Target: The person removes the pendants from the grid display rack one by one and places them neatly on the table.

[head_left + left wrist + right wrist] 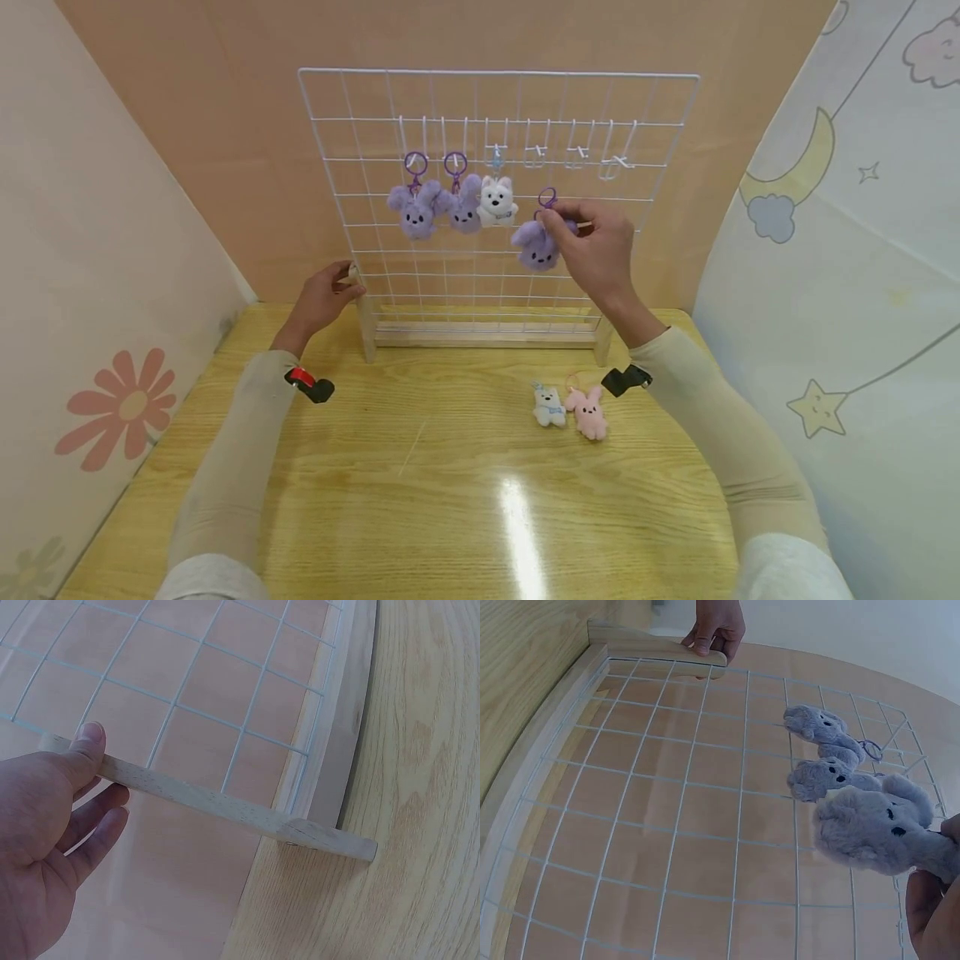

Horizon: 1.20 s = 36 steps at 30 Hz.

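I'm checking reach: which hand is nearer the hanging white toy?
Right: the right hand, holding a purple toy, is right of the white toy; the left hand is farther, lower left, gripping the left wooden post.

2 beige sleeves (723, 425) with paler fabric (791, 571) above; 2 black wrist cameras (627, 381), the left with a red patch (303, 378).

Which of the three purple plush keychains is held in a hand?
The rightmost purple plush in the head view, held by the right hand; the other two hang on the wire rack.
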{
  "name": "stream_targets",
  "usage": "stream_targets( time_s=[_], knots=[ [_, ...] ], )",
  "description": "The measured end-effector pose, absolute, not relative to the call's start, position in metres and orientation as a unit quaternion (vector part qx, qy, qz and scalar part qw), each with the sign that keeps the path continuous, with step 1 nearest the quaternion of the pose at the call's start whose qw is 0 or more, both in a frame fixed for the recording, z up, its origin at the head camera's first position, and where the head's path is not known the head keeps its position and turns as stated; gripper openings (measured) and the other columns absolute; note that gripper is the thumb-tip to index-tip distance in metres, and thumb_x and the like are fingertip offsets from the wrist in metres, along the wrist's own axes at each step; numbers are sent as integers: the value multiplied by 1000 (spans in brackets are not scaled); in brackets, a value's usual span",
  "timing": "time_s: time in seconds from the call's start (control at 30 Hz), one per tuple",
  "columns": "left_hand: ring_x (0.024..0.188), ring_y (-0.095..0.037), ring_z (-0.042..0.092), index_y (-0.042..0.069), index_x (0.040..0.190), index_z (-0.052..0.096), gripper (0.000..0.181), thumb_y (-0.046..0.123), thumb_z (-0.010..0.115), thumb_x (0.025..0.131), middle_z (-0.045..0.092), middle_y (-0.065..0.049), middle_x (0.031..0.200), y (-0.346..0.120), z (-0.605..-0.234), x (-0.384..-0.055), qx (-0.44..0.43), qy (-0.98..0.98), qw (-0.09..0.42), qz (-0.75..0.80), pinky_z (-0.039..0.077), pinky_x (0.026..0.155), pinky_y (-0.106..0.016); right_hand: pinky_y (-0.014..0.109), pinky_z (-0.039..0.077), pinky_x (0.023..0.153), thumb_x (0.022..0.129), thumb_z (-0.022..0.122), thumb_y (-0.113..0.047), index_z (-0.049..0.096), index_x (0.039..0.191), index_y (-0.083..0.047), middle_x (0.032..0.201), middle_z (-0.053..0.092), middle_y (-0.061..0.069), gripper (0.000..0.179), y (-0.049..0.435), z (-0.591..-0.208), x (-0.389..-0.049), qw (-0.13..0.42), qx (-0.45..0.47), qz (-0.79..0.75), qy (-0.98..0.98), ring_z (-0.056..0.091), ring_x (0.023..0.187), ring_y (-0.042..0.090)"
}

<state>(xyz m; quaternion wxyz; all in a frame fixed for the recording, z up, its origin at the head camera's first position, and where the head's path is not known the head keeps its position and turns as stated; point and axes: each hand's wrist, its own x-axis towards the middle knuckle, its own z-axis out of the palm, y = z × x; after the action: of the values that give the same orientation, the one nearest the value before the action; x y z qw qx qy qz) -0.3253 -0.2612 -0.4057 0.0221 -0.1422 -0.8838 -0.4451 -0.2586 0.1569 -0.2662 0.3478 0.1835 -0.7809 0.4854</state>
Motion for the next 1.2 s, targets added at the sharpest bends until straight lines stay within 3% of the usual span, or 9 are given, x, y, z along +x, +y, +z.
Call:
stream_targets(
  time_s=[0.17, 0.57, 0.9, 1.2],
  knots=[
    [133, -45, 53, 0, 158, 32, 64, 25, 59, 106, 43, -25, 155, -261, -405, -325, -142, -887, 25, -440, 51, 102, -58, 10, 48, 64, 94, 75, -7, 77, 97, 8, 96, 76, 22, 15, 161, -277, -253, 333, 177, 481, -792, 61, 76, -3],
    [132, -45, 54, -1, 157, 34, 62, 23, 60, 106, 45, -26, 154, -261, -405, -324, -144, -886, 30, -440, 50, 102, -59, 13, 51, 65, 95, 77, -21, 81, 99, -2, 97, 77, 10, 19, 174, -312, -251, 311, 205, 468, -801, 65, 81, 4],
    [133, -45, 53, 0, 158, 33, 64, 24, 60, 106, 43, -25, 156, -261, -404, -324, -144, -885, 25, -441, 49, 103, -59, 11, 51, 63, 93, 77, -12, 81, 97, -3, 92, 78, 11, 11, 180, -336, -250, 308, 237, 450, -804, 67, 77, 3],
    [132, -45, 54, -1, 157, 33, 63, 22, 60, 106, 44, -26, 154, -260, -403, -323, -144, -883, 24, -445, 50, 102, -58, 11, 53, 68, 95, 76, -14, 80, 100, -2, 96, 77, 12, 14, 182, -355, -240, 258, 217, 466, -818, 67, 81, 8]
  ],
)
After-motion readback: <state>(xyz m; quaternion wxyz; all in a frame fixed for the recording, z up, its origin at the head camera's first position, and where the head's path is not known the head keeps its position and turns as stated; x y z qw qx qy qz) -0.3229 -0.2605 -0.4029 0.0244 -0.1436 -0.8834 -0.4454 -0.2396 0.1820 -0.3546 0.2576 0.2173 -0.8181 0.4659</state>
